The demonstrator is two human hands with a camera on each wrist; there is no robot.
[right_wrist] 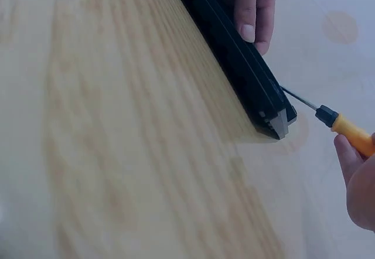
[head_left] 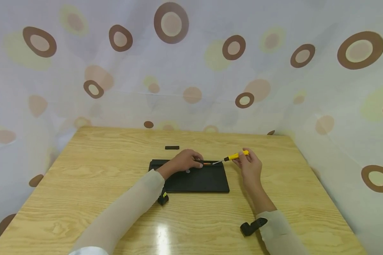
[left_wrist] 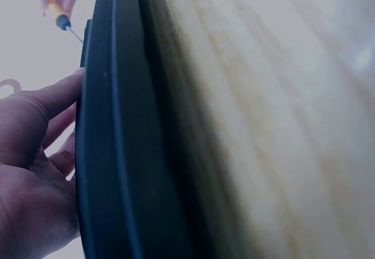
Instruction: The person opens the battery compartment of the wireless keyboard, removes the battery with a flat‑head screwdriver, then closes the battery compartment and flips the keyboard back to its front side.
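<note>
A closed black laptop-like device [head_left: 198, 180] lies flat on the wooden table, a raised strip along its far edge. The left hand [head_left: 187, 160] rests on that far edge, thumb on top and fingers behind it; the left wrist view shows this hand [left_wrist: 41, 153] against the device's side [left_wrist: 99, 130]. Pinched in the right hand [head_left: 251, 168] is a yellow-handled screwdriver [head_left: 236, 156], its metal tip at the far edge, near a small orange spot. In the right wrist view the screwdriver [right_wrist: 326, 115] meets the black edge [right_wrist: 234, 54] close to its corner.
Behind the device a small black rectangular piece [head_left: 172, 147] lies on the wooden table [head_left: 115, 148]. A patterned cloth [head_left: 191, 71] hangs around the table's back and sides. Black wrist cameras are strapped at both sleeves.
</note>
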